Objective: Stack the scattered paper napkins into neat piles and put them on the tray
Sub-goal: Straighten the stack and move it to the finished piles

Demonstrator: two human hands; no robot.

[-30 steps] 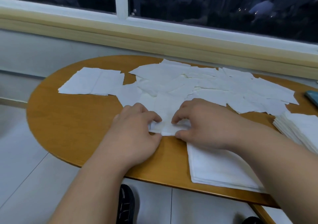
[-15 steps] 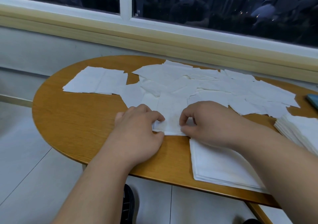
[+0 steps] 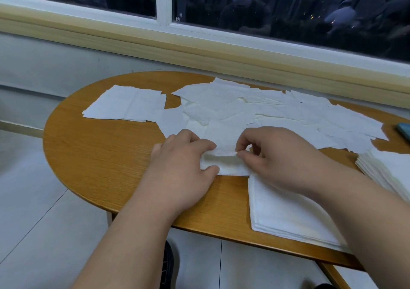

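Observation:
Several white paper napkins [image 3: 248, 109] lie scattered and overlapping across the far half of the round wooden table [image 3: 99, 155]. One napkin [image 3: 224, 155] lies near the table's middle. My left hand [image 3: 184, 166] pinches its left edge between thumb and fingers. My right hand [image 3: 273, 153] pinches its right edge, lifting a fold. A neat pile of napkins [image 3: 286, 217] sits at the near edge under my right forearm. Another stack [image 3: 390, 173] stands at the far right. No tray shows in the view.
A wall with a wooden sill and a dark window runs behind the table. A blue-green object [image 3: 404, 130] pokes in at the right edge. Tiled floor lies below on the left, and a dark shoe [image 3: 168, 264] shows under the table's edge.
Both hands stayed on the same napkin. My right fingers have raised its right edge, and a fold now stands up between the two hands.

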